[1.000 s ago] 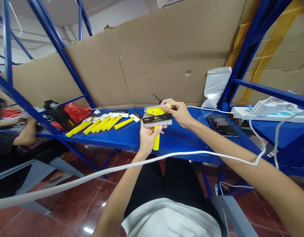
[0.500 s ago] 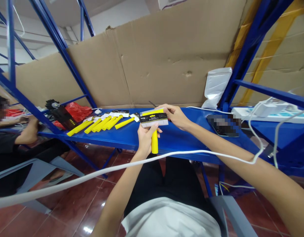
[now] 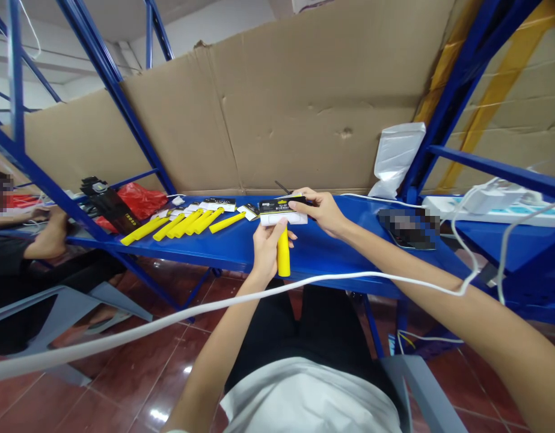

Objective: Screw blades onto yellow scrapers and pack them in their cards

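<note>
Over the front of the table, my left hand [image 3: 267, 245] is closed on a tool with a yellow handle [image 3: 283, 255], which points down. Across the tool's top lies a black and white packaging card [image 3: 273, 211], with my left thumb against its lower edge. My right hand [image 3: 321, 209] grips the card's right end, thumb on its front face. A thin dark rod [image 3: 282, 187] sticks out behind my right fingers; I cannot tell what it belongs to. The tool's head is mostly hidden behind the card. To the left, several similar yellow-handled tools [image 3: 187, 224] with cards lie in a row.
A black box [image 3: 110, 207] and red plastic bag [image 3: 142, 201] sit at the left of the blue table [image 3: 344, 240]. Another person's arm [image 3: 47, 237] is farther left. At right are a phone [image 3: 406, 228] and power strip [image 3: 530, 210]. A white cable [image 3: 241, 299] crosses in front.
My right thumb has moved onto the front of the card. The yellow strip above the card is now mostly covered. The handle stays in my left hand.
</note>
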`<state>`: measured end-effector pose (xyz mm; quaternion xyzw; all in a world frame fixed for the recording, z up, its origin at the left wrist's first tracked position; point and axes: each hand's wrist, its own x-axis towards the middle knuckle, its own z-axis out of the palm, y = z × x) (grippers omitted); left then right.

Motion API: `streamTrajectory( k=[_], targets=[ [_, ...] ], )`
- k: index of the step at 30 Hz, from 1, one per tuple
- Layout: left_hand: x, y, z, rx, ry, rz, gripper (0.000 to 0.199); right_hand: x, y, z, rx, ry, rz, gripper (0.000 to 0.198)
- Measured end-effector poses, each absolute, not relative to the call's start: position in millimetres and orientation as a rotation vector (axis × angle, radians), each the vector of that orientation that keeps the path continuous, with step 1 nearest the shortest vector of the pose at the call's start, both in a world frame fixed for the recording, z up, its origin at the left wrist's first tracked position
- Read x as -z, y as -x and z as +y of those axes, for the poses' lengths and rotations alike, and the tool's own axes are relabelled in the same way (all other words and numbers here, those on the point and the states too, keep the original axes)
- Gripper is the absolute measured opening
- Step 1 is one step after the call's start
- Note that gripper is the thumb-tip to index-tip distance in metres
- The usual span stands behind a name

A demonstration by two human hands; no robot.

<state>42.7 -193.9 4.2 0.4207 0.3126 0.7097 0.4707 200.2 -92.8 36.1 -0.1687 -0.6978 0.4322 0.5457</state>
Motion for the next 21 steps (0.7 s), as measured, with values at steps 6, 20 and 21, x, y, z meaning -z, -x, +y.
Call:
streamTrajectory(
  k=[6,20,21],
  targets=[
    [-4.1,-43.1,-194.0,-1.613,-1.155,0.769,0.057,-38.1,-201.8,-88.1,-1.031,0.435,-1.513,0.032],
    [-0.9,-44.1,-194.3,-1.515,-1.289,0.809,0.054,-45.4,-207.8,-77.8,-0.948,0.533,-1.337,0.05],
    [-0.5,-44.3,-194.5,-1.516,-1.29,0.804,0.054,-45.8,-207.8,-77.6,-0.966,0.544,-1.332,0.052]
  ],
)
